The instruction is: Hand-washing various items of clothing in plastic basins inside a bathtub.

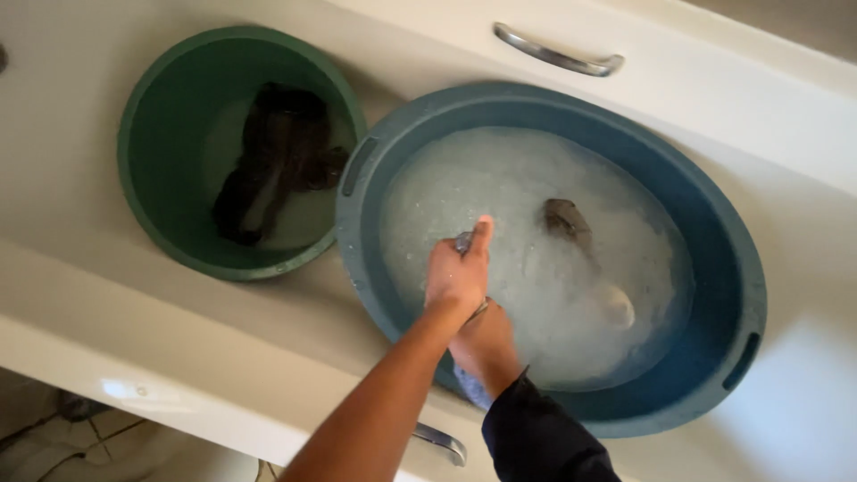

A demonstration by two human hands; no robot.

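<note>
While both hands work over the soapy blue basin [714,268], the left hand [457,272] grips a grey wet cloth [464,241]. Just beneath it, the right hand [486,344] closes on the same cloth. Left of them sits a green tub [161,116].

Setting: a home bathroom, in use for hand laundry. Evidence: a white bathtub [107,295] with chrome grab handles [558,55] on both rims; tiled floor [54,446] beside it. In the tub stand a large blue oval basin [714,232] of sudsy water and a green round bucket [161,134] holding a dark wet garment [272,161].
</note>
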